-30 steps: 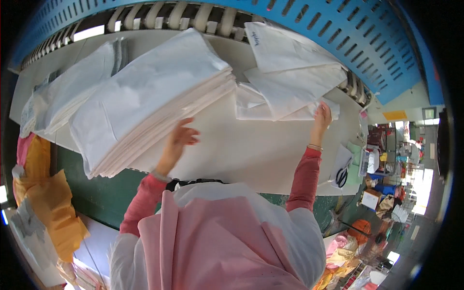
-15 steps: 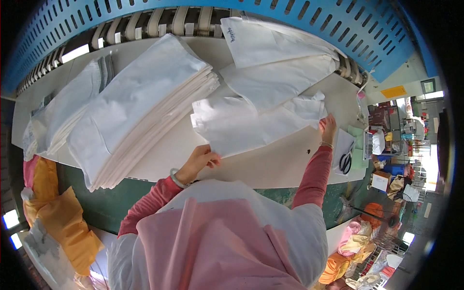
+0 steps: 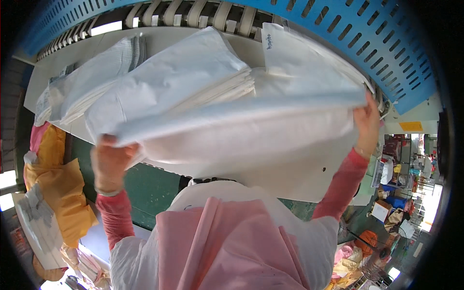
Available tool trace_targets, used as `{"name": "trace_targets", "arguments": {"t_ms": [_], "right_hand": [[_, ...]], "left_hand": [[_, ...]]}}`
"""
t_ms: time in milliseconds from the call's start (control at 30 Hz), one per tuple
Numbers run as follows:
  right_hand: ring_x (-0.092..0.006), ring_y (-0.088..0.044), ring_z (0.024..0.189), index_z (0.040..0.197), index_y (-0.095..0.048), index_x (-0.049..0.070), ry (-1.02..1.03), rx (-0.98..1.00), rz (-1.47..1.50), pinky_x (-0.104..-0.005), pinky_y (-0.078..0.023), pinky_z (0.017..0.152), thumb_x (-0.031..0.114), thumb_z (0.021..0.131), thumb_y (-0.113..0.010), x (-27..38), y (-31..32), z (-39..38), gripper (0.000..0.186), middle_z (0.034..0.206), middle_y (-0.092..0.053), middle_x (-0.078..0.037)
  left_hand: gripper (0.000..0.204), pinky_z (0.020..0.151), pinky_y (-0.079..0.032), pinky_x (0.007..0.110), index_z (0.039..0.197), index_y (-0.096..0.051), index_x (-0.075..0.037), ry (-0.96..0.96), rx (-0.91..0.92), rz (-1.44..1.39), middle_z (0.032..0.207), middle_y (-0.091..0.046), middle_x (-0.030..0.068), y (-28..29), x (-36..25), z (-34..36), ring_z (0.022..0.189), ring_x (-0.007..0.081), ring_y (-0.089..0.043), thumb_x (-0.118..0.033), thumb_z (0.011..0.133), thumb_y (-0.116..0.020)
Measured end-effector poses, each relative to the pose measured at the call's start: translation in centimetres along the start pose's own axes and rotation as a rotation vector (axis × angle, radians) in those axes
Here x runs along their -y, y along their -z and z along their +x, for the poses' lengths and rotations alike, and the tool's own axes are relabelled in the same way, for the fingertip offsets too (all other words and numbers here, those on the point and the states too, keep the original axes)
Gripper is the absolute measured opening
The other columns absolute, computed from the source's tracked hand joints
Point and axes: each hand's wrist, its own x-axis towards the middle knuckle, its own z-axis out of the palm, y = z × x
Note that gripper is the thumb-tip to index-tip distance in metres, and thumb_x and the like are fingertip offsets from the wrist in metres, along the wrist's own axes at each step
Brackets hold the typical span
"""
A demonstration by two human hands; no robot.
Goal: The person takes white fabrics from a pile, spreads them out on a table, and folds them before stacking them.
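Observation:
A white cloth is stretched wide between my two hands, its upper edge raised above the tabletop. My left hand, blurred by motion, pinches its left corner over the near table edge. My right hand grips the right end of that edge, with fingers closed round it. Behind the cloth lies a thick stack of folded white cloths, partly covered by the raised edge. More white fabric with a dark handwritten mark lies at the back right.
A smaller pile of white cloths lies at far left. Beyond the pale table are belted rollers and a slotted blue guard. Orange fabric hangs at the left. A cluttered room with a fan extends right.
Both hands have moved apart and pulled the cloth out wide. My left hand went left and my right hand rose to the right. The view has shifted slightly.

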Motion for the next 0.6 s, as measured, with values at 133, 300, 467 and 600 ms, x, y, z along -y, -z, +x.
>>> {"name": "trace_targets", "arguments": {"t_ms": [133, 300, 467, 600], "right_hand": [[-0.0039, -0.038, 0.044, 0.071, -0.053, 0.007, 0.259, 0.450, -0.191, -0.0175, -0.027, 0.040, 0.013, 0.075, -0.060, -2.3, -14.6, 2.3, 0.010, 0.063, -0.049, 0.002], [-0.0035, -0.037, 0.043, 0.061, -0.050, 0.010, 0.329, 0.581, -0.513, -0.0185, -0.026, 0.039, 0.025, 0.072, -0.062, -11.6, -22.4, 4.7, 0.022, 0.050, -0.042, 0.005], [-0.0165, -0.046, 0.048, 0.059, -0.052, 0.003, 0.382, 0.560, -1.053, -0.0311, -0.036, 0.048, 0.029, 0.065, -0.063, -21.7, -19.7, 5.5, 0.029, 0.050, -0.048, -0.006], [-0.0227, -0.049, 0.058, 0.066, -0.053, 0.003, 0.636, 0.349, -1.078, -0.0313, -0.039, 0.054, 0.031, 0.072, -0.062, -20.1, -15.6, 3.1, 0.030, 0.059, -0.050, -0.008]], "left_hand": [[0.022, 0.085, -0.042, 0.034, 0.098, -0.054, 0.001, -0.662, -0.095, 0.082, 0.102, -0.056, 0.0122, 4.7, -8.4, -3.5, 0.094, 0.0213, -0.054, -0.013, 0.082, -0.049], [0.021, 0.078, -0.041, 0.026, 0.092, -0.057, 0.005, -0.817, -0.457, 0.753, 0.093, -0.058, 0.0092, 10.9, -8.1, -1.9, 0.086, 0.0134, -0.054, -0.013, 0.081, -0.054], [0.016, 0.068, -0.039, 0.026, 0.074, -0.060, 0.001, -0.656, -0.632, 0.804, 0.072, -0.056, 0.0051, 20.2, -1.4, -0.8, 0.069, 0.0113, -0.050, -0.015, 0.077, -0.061], [0.021, 0.061, -0.038, 0.024, 0.083, -0.055, -0.002, -0.916, -1.037, 1.596, 0.079, -0.050, 0.0051, 21.1, 0.7, -1.3, 0.068, 0.0126, -0.046, -0.017, 0.073, -0.066]]}}
